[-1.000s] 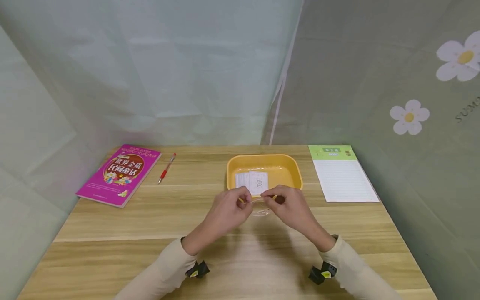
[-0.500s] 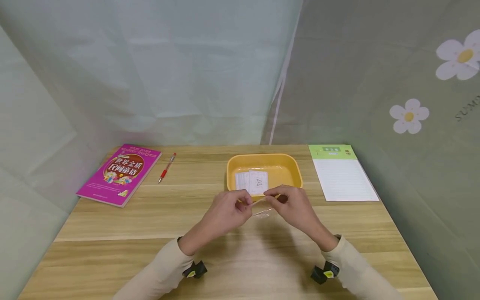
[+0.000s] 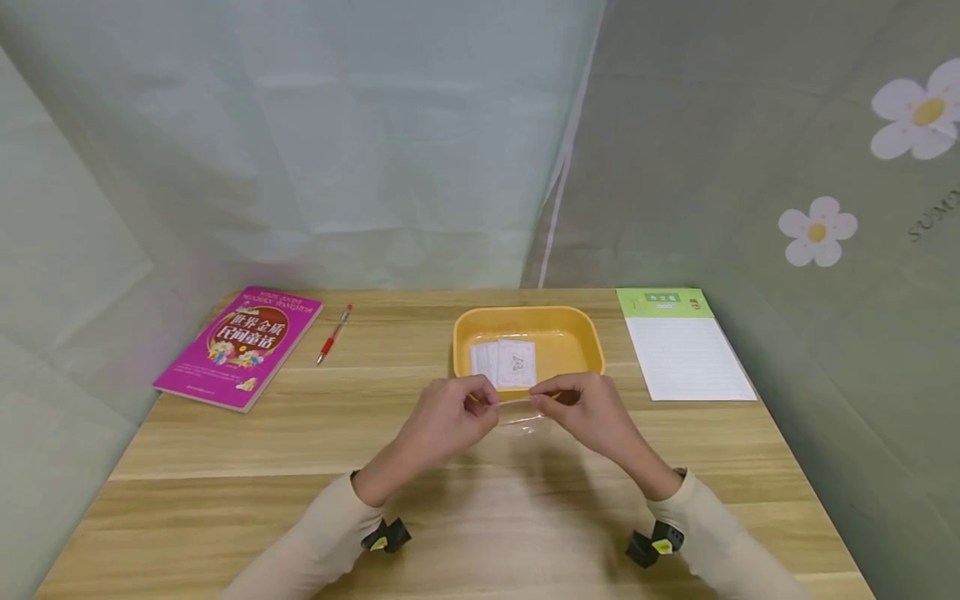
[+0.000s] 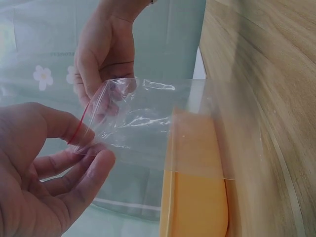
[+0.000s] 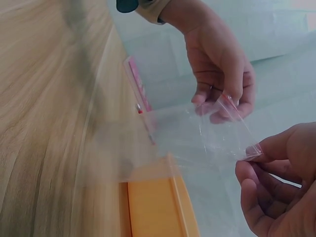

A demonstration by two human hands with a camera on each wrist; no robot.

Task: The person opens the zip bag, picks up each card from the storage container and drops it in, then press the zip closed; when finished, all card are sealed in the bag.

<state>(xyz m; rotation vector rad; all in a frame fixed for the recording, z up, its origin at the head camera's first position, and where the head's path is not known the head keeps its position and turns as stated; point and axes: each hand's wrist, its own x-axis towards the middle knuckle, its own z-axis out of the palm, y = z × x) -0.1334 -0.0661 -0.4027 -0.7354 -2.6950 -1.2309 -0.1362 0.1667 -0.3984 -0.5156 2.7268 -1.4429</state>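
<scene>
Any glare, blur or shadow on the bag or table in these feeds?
Left wrist: bright glare streaks across the clear bag; right wrist: the bag's lower end looks hazy against the table; head: soft dark shadows on the table.

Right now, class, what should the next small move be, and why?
Probably spread open the clear zip bag: the left hand and right hand pinch its red-lined end, while the cards lie outside it in the yellow tray.

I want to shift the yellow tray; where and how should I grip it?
Likely the tray's rim at both short ends, from left and right: those ends stand uncovered, while the left hand, right hand and bag crowd the near side.
</scene>
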